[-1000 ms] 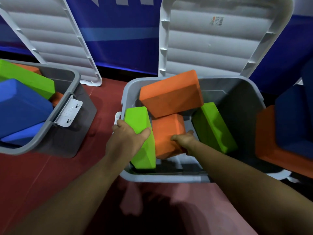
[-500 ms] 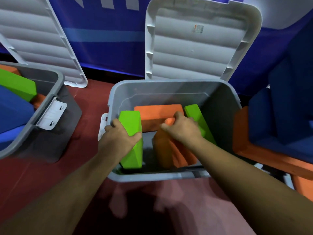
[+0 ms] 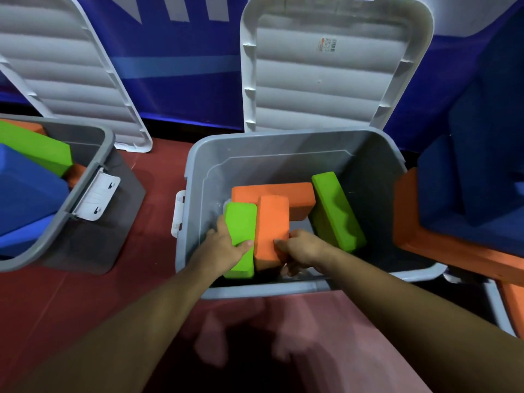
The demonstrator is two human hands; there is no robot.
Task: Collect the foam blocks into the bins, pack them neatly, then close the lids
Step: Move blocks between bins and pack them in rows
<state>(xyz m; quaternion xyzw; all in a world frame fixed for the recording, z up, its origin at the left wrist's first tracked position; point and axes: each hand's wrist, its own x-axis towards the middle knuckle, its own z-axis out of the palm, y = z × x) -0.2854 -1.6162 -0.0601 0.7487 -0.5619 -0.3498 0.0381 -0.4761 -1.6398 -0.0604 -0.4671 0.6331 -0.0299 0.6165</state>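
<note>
Left hand (image 3: 224,246) curls around a rectangular green foam block (image 3: 241,222), right hand (image 3: 304,248) grips an orange foam block (image 3: 272,222); both blocks stand side by side in the grey plastic bin (image 3: 283,154), near its left corner, its ribbed lid (image 3: 326,89) open.

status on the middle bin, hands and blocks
Left hand grips left green block. Right hand grips front orange block. Both inside middle bin, lid open. Nothing in the way.
</note>
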